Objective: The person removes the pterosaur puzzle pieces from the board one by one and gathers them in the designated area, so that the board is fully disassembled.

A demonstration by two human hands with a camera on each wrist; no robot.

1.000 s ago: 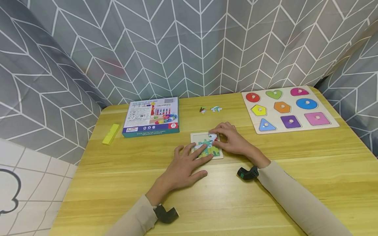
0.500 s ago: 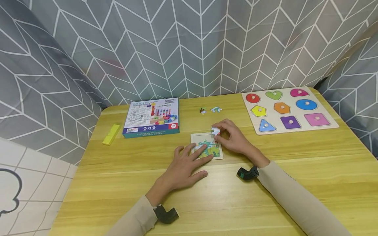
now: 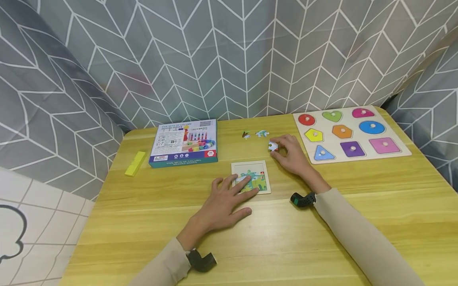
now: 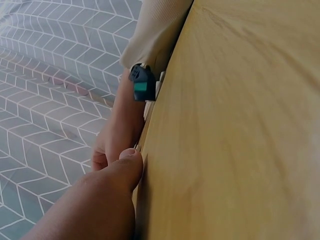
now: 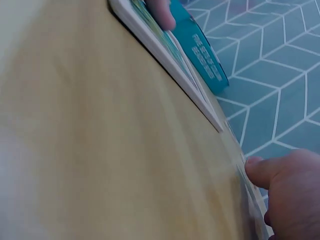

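Note:
A small jigsaw in a pale wooden tray (image 3: 268, 184) lies mid-table, its lower part filled with green and blue pieces and its upper part bare. My left hand (image 3: 222, 203) rests on it with spread fingers, the fingertips over the picture. Up and to the right of the tray, my right hand (image 3: 292, 155) pinches a white and blue jigsaw piece (image 3: 273, 146) between thumb and fingers, at or just above the table. Beyond it lie two other spots of loose puzzle, a green-brown piece (image 3: 245, 135) and a blue-green piece (image 3: 262, 134). The right wrist view shows the tray's edge and my right thumb.
A bead-toy box (image 3: 182, 143) lies at the back left, with a yellow block (image 3: 135, 163) beside it. At the back right is a wooden shape board (image 3: 329, 153) with knobbed shapes. A grey patterned curtain (image 3: 229, 59) hangs behind the table.
My right hand has lifted the white and blue piece out of the tray's upper right corner and carried it right and away from me. The left hand stays put.

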